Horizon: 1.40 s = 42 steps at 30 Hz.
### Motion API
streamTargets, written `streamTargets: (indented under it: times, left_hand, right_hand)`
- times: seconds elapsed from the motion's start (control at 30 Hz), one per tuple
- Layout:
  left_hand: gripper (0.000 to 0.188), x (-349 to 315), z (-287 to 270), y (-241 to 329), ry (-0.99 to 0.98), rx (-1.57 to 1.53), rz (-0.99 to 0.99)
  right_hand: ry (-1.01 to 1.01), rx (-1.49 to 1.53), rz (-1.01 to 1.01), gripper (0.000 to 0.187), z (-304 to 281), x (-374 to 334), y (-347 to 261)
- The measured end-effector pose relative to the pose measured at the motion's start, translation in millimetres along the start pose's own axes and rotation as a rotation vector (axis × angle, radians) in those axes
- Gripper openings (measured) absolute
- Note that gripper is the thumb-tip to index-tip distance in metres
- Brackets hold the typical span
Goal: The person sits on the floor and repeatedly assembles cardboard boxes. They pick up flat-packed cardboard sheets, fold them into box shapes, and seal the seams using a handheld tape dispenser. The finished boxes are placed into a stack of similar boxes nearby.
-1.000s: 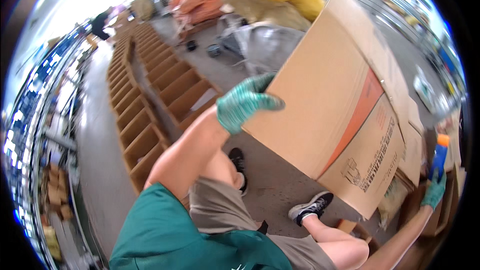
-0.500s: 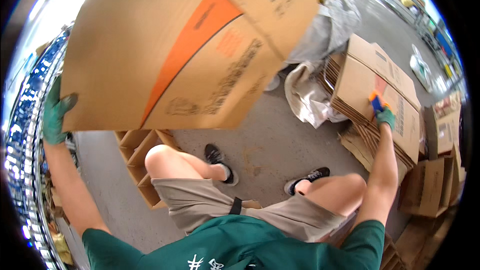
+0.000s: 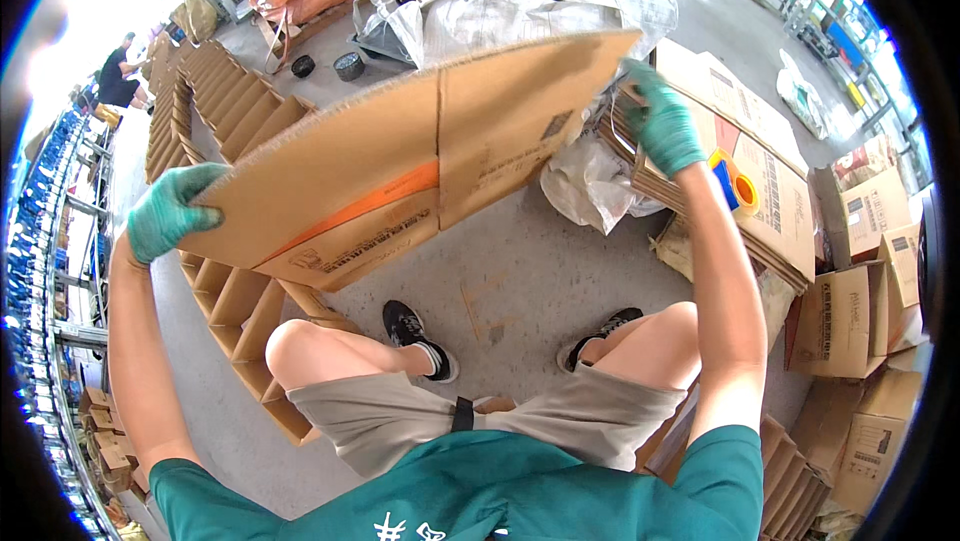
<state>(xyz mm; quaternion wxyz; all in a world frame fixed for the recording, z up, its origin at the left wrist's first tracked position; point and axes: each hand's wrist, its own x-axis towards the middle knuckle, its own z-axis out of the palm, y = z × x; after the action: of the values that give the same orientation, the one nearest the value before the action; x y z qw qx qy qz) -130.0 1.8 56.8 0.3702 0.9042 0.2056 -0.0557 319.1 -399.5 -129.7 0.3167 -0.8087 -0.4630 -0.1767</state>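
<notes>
My left hand (image 3: pixel 172 211), in a green glove, grips the left corner of a large flattened cardboard box (image 3: pixel 370 176). The board is brown with an orange stripe and dark print, and it is held tilted above the floor in front of my knees. My right hand (image 3: pixel 664 123), also gloved, is at the board's right edge with its fingers apart and slightly blurred; whether they touch the board I cannot tell. Beneath my right forearm, a blue and orange tape dispenser (image 3: pixel 735 184) rests on a stack of flattened boxes (image 3: pixel 775 216).
Cardboard dividers (image 3: pixel 235 316) stand on the floor by my left knee, with more dividers (image 3: pixel 225 91) farther off. A roller conveyor (image 3: pixel 60 271) runs along the left. Large sacks (image 3: pixel 510 26) lie ahead. Open cartons (image 3: pixel 840 321) fill the right side. Another person (image 3: pixel 120 76) is far left.
The flattened box has come down and tilted, uncovering the sacks and dividers behind it. My right hand has let go of the tape dispenser on the stack and moved to the board's right edge.
</notes>
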Motion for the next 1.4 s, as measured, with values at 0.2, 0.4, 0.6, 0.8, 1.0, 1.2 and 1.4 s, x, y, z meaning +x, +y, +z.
streamTargets:
  times: [0.2, 0.4, 0.6, 0.8, 1.0, 1.2, 1.4]
  left_hand:
    - [0.053, -7, 18, -51, -0.006, -0.019, 0.017]
    - [0.071, -25, 25, -125, 0.008, -0.117, 0.0]
    - [0.063, -13, 14, -124, -0.056, -0.006, -0.11]
    - [0.047, -4, 16, -96, 0.103, 0.568, -0.092]
    - [0.038, 7, -3, -83, 0.23, 0.674, -0.061]
    - [0.044, 88, 21, -11, 0.253, 0.495, -0.155]
    - [0.05, 134, 83, -10, -0.067, 0.666, 0.079]
  right_hand:
    - [-0.099, -0.127, -0.085, 0.078, 44, 27, -110]
    - [0.046, -0.077, -0.227, 0.078, 74, 16, -129]
    - [0.095, -0.034, -0.267, 0.08, 65, -11, -123]
    - [0.126, 0.035, -0.218, 0.04, 44, -17, -134]
    - [-0.02, 0.237, -0.254, 0.026, 2, 5, -147]
    - [-0.435, 0.349, -0.468, 0.02, -68, 7, -163]
    - [-0.615, 0.317, -0.337, 0.012, -60, -13, -157]
